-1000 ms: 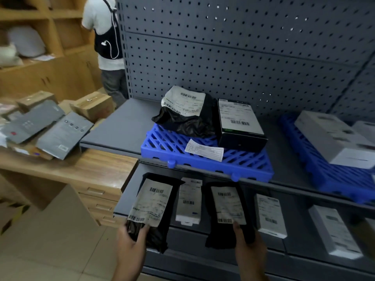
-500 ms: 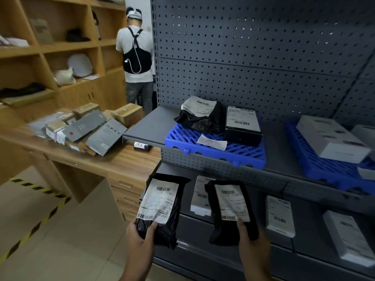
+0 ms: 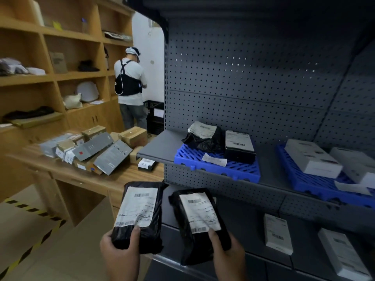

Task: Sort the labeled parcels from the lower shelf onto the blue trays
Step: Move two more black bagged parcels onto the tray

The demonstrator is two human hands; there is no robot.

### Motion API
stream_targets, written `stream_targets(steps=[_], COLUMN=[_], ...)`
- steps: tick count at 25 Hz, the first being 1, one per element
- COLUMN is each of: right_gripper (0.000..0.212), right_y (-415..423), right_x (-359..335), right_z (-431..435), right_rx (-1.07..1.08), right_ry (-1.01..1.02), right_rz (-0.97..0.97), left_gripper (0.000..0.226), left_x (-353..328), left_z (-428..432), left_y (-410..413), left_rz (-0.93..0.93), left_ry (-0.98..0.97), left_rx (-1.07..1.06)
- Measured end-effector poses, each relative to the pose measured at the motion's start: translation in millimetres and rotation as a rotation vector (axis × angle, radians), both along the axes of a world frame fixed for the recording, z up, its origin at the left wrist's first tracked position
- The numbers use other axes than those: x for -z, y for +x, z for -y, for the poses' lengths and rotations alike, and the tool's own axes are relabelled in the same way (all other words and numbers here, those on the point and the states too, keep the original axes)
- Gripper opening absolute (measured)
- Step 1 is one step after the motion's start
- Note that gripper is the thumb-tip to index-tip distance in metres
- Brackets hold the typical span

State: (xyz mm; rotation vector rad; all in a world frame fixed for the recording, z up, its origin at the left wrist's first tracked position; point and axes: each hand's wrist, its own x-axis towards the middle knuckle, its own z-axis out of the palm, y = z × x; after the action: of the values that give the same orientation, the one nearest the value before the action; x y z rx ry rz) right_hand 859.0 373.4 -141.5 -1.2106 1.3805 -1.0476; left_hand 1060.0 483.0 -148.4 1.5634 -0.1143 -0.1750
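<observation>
- The left hand (image 3: 119,248) grips the bottom end of one black bag parcel (image 3: 140,216), thumb on its white label.
- The right hand (image 3: 227,252) grips a second black bag parcel (image 3: 199,222) the same way.
- Both parcels are up in front of the lower shelf (image 3: 243,226).
- They look soft, light and a bit slippery, so hold them round the middle.
- The nearest blue tray (image 3: 219,167) is at one o'clock.

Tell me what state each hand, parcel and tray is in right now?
Left hand: gripping left black parcel.
Right hand: gripping right black parcel.
Left blue tray: partly filled.
Right blue tray: holds white boxes.
White parcels: lying on lower shelf.
</observation>
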Motion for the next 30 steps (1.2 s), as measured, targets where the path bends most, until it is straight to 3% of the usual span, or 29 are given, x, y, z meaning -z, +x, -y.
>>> stream_targets(steps=[4, 7, 14, 19, 23, 27, 30], right_gripper=[0.023, 0.021, 0.015, 0.023, 0.027, 0.028, 0.034], right_y=[30, 43, 13, -19, -28, -20, -9], right_x=[-30, -72, -176, -232, -241, -229, -223], right_z=[-10, 0, 61, 127, 166, 185, 202], right_rx=[-0.128, -0.177, -0.131, 0.070, 0.176, 0.267, 0.294], right_ry=[-0.079, -0.086, -0.263, -0.307, -0.266, -0.233, -0.207], right_rz=[0.082, 0.172, 0.311, 0.277, 0.280, 0.268, 0.198], left_gripper=[0.043, 0.044, 0.037, 0.032, 0.030, 0.051, 0.041], left_x=[-28, -62, -160, -223, -243, -242, -238], left_z=[-18, -25, 29, 103, 167, 219, 253], left_y=[25, 35, 5, -12, -7, 7, 17], left_rz=[-0.018, 0.004, 0.187, 0.248, 0.267, 0.250, 0.300], left_ry=[-0.061, -0.158, -0.334, -0.362, -0.296, -0.244, -0.203], left_rx=[-0.215, -0.254, -0.032, 0.203, 0.315, 0.422, 0.434])
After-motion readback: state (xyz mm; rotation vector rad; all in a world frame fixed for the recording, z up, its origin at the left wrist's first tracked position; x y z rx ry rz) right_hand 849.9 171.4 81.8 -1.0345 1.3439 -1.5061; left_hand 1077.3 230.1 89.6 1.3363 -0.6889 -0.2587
